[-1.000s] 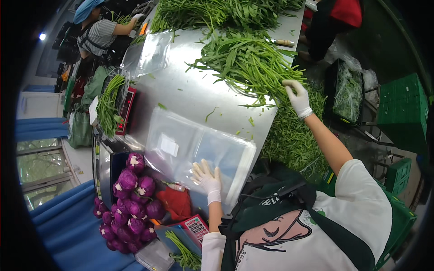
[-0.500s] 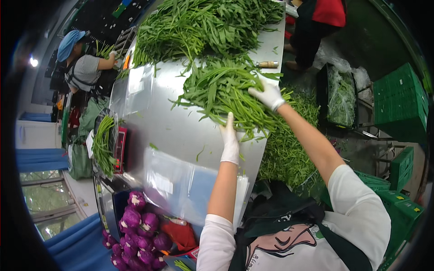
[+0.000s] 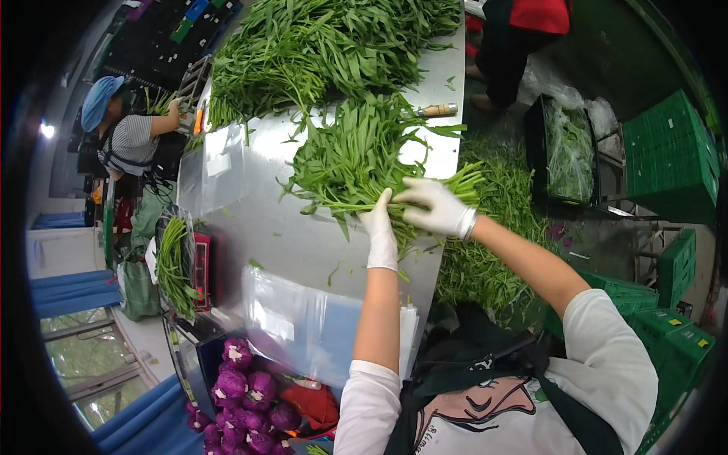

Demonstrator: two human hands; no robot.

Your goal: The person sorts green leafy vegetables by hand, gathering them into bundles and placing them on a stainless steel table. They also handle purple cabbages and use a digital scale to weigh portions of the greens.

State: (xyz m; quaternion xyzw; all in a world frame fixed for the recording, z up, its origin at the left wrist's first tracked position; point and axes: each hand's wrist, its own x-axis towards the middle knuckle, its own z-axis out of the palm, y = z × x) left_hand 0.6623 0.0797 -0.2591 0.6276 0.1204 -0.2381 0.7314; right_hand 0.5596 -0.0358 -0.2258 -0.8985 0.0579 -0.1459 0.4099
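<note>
Left hand (image 3: 381,227) in white glove, fingers closed on the stems of a leafy green bunch (image 3: 356,155), right hand (image 3: 434,206) gloved, clasping the same stems, bunch lying on the steel table (image 3: 303,243), clear plastic bags (image 3: 303,326) nearer, knife (image 3: 436,111) beyond

A big heap of leafy greens (image 3: 318,45) fills the far end of the steel surface (image 3: 265,227). A wooden-handled knife (image 3: 432,111) lies at its right edge. Clear plastic bags (image 3: 303,318) are stacked at the near edge. Purple cabbages (image 3: 243,394) sit below the near left corner, green crates (image 3: 667,152) stand off to the right, and a person in a blue cap (image 3: 121,129) works at the far left.
</note>
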